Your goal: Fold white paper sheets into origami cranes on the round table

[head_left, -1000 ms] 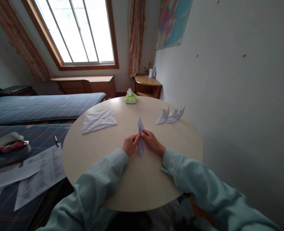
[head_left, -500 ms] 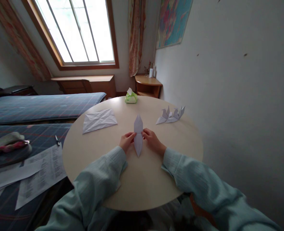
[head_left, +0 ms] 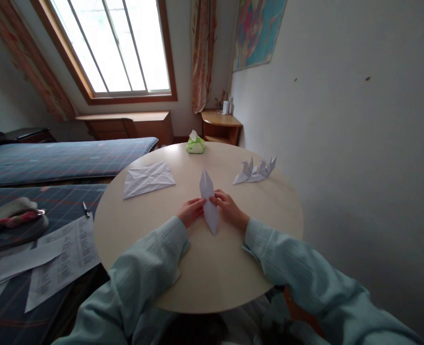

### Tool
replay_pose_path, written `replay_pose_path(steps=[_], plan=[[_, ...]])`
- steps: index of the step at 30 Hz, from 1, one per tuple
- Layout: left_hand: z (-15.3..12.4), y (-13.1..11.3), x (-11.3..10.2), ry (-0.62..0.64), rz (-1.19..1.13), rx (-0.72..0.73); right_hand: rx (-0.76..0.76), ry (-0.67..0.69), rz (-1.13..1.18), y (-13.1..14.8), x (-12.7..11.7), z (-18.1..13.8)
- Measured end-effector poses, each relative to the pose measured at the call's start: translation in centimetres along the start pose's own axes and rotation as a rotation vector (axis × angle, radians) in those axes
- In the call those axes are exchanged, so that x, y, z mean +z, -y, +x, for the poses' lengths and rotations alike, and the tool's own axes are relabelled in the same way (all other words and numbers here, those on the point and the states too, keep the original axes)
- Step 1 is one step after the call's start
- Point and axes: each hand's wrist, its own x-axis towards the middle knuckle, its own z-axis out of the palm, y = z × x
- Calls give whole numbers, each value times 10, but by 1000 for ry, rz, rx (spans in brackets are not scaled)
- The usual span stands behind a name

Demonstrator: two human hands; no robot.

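Between my hands is a long, narrow piece of folded white paper, pointed at both ends and tilted slightly, its near tip to the right. My left hand pinches its left edge near the middle. On the opposite edge, my right hand grips it with the thumb on top. A creased white sheet lies flat on the table to the left. To the right stand folded paper birds with upright points.
The round table carries a green tissue pack at its far edge. On the left, a plaid bed holds printed sheets, a pen and a bag-like item. A white wall rises at right.
The folded paper has turned a little, its near tip swinging to the right and its far tip slightly left. My right thumb has moved onto its face. Both hands keep their hold.
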Motion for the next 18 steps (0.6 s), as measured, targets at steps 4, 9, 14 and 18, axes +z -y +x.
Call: replay_pose_path(steps=[4, 9, 14, 18], plan=[[1, 1, -3, -90, 88, 87, 45, -9, -6, -1, 0, 2], [5, 3, -6, -155, 230, 256, 141, 12, -5, -5, 2, 3], [9, 6, -10, -168, 238, 217, 159, 62, -59, -2, 1, 1], [12, 6, -15, -105, 368, 220, 96, 87, -257, 1, 2, -1]])
